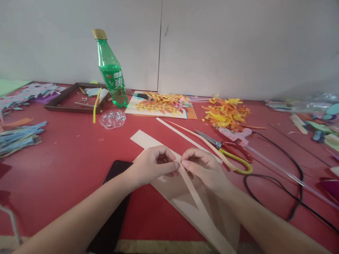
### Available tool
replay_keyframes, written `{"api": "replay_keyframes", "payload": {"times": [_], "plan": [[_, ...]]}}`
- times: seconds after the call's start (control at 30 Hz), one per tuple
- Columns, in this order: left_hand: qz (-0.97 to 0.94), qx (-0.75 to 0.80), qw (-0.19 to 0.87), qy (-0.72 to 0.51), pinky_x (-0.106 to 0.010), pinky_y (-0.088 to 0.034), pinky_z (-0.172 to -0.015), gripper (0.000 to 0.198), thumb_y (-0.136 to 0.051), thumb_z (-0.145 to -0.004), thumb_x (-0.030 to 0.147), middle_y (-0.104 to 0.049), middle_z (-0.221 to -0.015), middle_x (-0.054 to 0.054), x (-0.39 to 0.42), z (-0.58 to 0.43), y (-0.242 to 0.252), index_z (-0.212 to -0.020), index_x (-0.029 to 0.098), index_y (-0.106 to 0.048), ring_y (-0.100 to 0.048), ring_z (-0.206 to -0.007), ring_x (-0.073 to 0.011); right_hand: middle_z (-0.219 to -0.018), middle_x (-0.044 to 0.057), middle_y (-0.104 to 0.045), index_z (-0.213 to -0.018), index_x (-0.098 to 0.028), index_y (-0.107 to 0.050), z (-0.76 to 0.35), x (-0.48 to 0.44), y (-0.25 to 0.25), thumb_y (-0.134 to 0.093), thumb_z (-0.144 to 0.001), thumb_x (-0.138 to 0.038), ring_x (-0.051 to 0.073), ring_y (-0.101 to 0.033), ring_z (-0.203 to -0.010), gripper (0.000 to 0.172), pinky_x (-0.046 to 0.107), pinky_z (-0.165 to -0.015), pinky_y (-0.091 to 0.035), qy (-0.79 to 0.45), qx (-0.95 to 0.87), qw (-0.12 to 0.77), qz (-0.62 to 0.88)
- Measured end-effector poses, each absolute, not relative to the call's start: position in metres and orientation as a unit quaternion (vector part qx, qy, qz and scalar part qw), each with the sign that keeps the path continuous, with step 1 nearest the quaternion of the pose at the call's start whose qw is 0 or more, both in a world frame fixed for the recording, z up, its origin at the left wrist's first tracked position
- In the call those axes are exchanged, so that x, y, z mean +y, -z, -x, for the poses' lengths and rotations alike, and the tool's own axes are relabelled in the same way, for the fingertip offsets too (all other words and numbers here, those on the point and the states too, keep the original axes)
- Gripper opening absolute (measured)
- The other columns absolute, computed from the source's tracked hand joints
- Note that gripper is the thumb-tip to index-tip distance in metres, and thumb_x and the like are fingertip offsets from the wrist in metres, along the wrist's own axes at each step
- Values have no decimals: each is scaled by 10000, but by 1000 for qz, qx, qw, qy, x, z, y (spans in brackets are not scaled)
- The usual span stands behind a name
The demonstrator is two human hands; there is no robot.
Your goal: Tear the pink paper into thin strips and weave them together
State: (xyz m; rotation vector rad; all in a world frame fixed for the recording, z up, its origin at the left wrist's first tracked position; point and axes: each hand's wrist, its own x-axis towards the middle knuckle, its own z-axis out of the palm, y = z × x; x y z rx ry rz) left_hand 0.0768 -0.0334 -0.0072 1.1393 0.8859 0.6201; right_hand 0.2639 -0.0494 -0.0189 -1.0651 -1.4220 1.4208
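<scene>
My left hand (159,162) and my right hand (203,167) meet at the middle of the view, both pinching the upper end of a pale paper strip (193,190). The strip runs down toward the lower right. Beneath my hands lie pale paper sheets (172,204), partly covered by my fingers. Past my right hand, a thin white strip (185,135) and a peach strip (203,139) lie on the red table (79,148). Scissors (225,146) with red and yellow handles rest to the right of them.
A green bottle (112,74) stands at the back beside a dark frame (63,98) and a clear bead case (112,119). Orange and yellow paper scraps (227,113) lie near a pink glue gun (235,134) with a black cord. A dark phone-like slab (111,218) lies under my left forearm.
</scene>
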Motion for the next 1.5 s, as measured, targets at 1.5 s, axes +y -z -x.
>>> {"api": "replay_keyframes", "payload": {"times": [1.5], "plan": [[-498,437,637,-393,-217,-499,-614,188,-632,-799,302,-615,-652,11,-30,-77,2,-729,143,-559,-609,-629,-101,-522,-63,-483,-646,-165,-545,-262,-50,20,-624,-685,-144,56,-404,-420,90,185,-407,-310,-630,-528,388,417]]}}
